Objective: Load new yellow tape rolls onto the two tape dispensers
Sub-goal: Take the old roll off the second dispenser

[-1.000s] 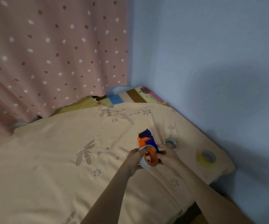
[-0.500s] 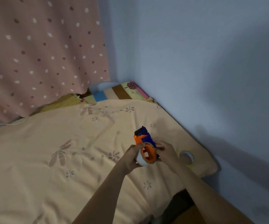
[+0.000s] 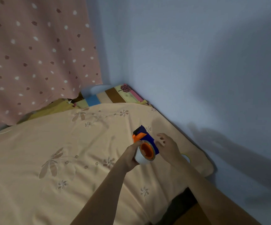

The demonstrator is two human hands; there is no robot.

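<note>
My left hand (image 3: 130, 157) grips a blue and orange tape dispenser (image 3: 143, 138) above the bed, with a pale tape roll (image 3: 142, 157) sitting on its orange hub. My right hand (image 3: 167, 146) hovers just right of the dispenser, fingers spread, touching nothing that I can see. A yellow tape roll (image 3: 186, 158) lies flat on the bedspread behind my right wrist, mostly hidden by it. A second dispenser is not in view.
The peach floral bedspread (image 3: 58, 159) covers the bed, whose right edge runs along a blue wall (image 3: 196, 62). A pink spotted curtain (image 3: 34, 54) hangs at the back left. A striped pillow (image 3: 112, 95) sits in the far corner. Brown floor (image 3: 195, 215) shows at the bottom right.
My right hand has come off the dispenser and opened to its right. The view has swung right, and the grey roll seen earlier is out of sight.
</note>
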